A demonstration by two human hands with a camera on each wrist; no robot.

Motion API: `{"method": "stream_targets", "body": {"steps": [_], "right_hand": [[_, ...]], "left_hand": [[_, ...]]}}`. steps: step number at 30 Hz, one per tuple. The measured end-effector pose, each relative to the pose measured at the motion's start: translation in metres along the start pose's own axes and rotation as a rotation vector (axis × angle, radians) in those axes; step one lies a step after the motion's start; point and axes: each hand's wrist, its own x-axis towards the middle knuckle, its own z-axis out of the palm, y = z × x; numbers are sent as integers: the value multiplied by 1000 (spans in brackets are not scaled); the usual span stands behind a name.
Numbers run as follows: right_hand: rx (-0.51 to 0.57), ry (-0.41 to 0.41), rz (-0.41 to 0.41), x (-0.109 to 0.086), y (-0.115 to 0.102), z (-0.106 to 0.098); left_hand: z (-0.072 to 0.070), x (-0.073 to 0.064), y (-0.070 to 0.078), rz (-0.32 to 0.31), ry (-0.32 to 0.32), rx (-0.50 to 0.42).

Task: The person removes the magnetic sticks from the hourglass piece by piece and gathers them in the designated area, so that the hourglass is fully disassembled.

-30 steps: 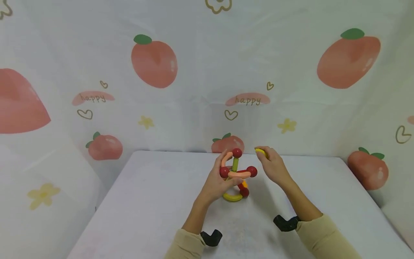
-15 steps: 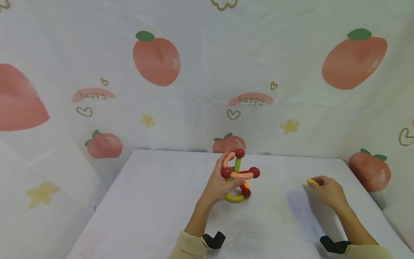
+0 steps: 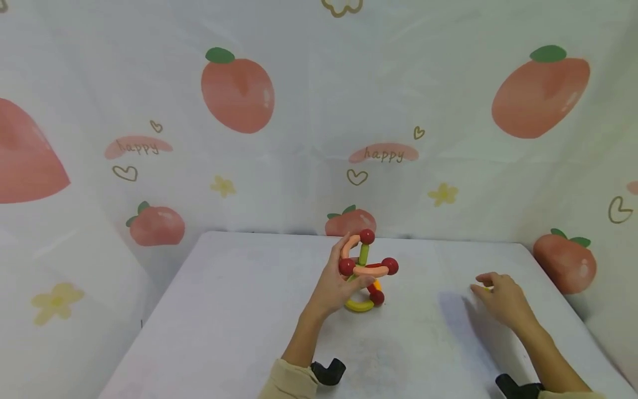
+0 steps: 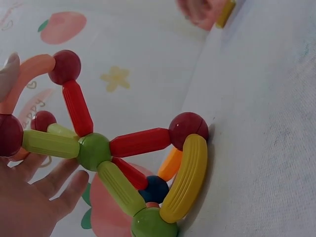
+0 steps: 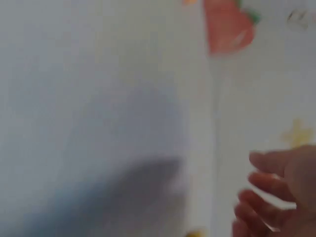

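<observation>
My left hand (image 3: pixel 330 287) holds a standing frame of magnetic rods and balls (image 3: pixel 371 271) by its upper left side. In the left wrist view, red and green rods meet at a green ball (image 4: pixel 95 152). A curved yellow rod (image 4: pixel 185 178) joins a dark red ball (image 4: pixel 188 129) and a lower green ball at the base. Off to the right, my right hand (image 3: pixel 505 303) is low over the table, its thumb and fingers parted. A loose yellow rod (image 3: pixel 487 288) shows just past its fingers, and beside that hand in the left wrist view.
The white table (image 3: pixel 239 310) carries the frame near its middle. A pale curtain (image 3: pixel 309 111) printed with fruit hangs behind the far edge. Black straps with a protruding piece (image 3: pixel 329 372) sit on both wrists.
My right hand has moved right and down from beside the frame, carrying the yellow rod, and its fingers have parted from it. The left hand keeps its hold with little movement.
</observation>
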Motion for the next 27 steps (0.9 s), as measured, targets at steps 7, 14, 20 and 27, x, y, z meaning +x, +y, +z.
{"method": "stream_targets", "body": {"steps": [7, 14, 20, 27], "right_hand": [[301, -157, -321, -6, -104, 4], [577, -340, -344, 5, -148, 25], [676, -379, -367, 14, -147, 36], [683, -312, -355, 16, -144, 44]], "left_hand": [[-1, -2, 2, -12, 10, -19], [-1, 0, 1, 29, -22, -62], [-2, -2, -2, 55, -17, -1], [-3, -2, -3, 121, 0, 59]]}}
